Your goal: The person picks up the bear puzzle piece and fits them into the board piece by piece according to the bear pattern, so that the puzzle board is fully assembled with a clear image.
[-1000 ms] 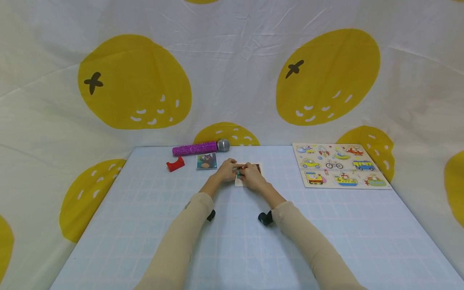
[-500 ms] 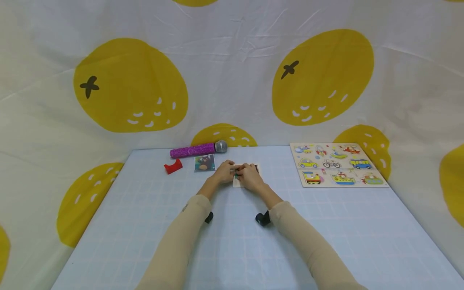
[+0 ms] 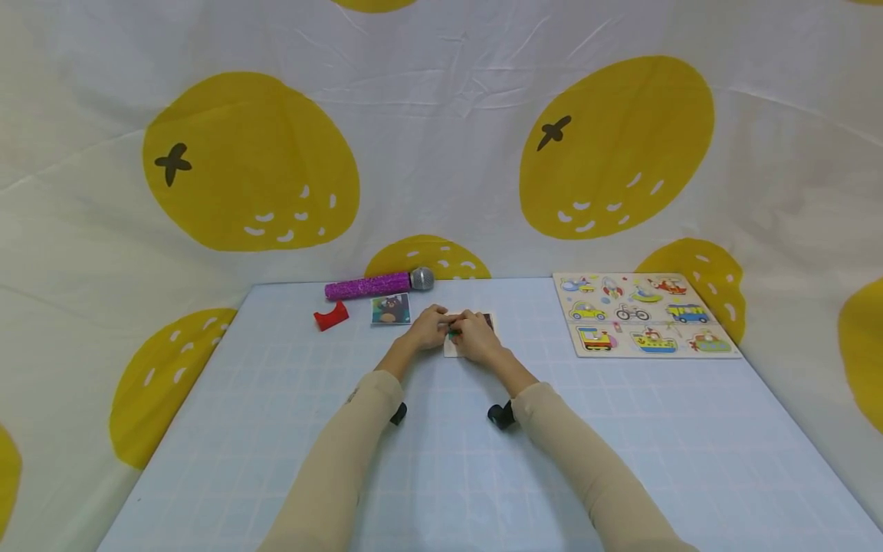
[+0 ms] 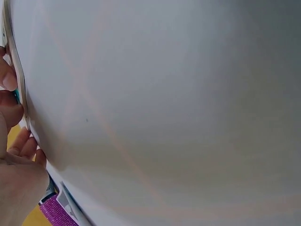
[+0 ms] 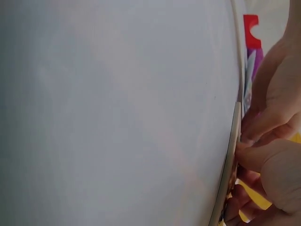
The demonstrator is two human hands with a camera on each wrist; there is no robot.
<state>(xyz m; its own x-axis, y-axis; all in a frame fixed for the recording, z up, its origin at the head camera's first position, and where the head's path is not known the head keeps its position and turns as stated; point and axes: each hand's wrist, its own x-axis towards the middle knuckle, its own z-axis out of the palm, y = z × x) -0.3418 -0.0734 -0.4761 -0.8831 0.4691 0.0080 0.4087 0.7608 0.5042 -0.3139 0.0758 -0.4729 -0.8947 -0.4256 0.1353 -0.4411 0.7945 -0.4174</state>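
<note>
A small light-coloured board point(image 3: 451, 350) with a partly seen picture lies on the table, and both hands bend over it. My left hand point(image 3: 429, 327) comes to its left side with the thumb and fingers at the surface. From the right, my right hand point(image 3: 476, 336) sets its thumb and fingers on the board, the tips of the two hands close together. A bit of teal point(image 4: 18, 96) shows between the digits in the left wrist view; what it belongs to is mostly hidden. In the right wrist view the board's edge point(image 5: 229, 162) is seen side-on beneath the fingers.
Left of the hands lie a picture tile point(image 3: 390, 310) with a bear, a red notched piece point(image 3: 332, 316) and a glittery purple microphone point(image 3: 369, 286). A wooden vehicle puzzle board point(image 3: 621, 328) lies at the back right. A patterned cloth point(image 3: 441, 153) hangs behind the table.
The head view has shifted slightly. Both hands stay over the small board with only slight finger movement; the other things keep their places.
</note>
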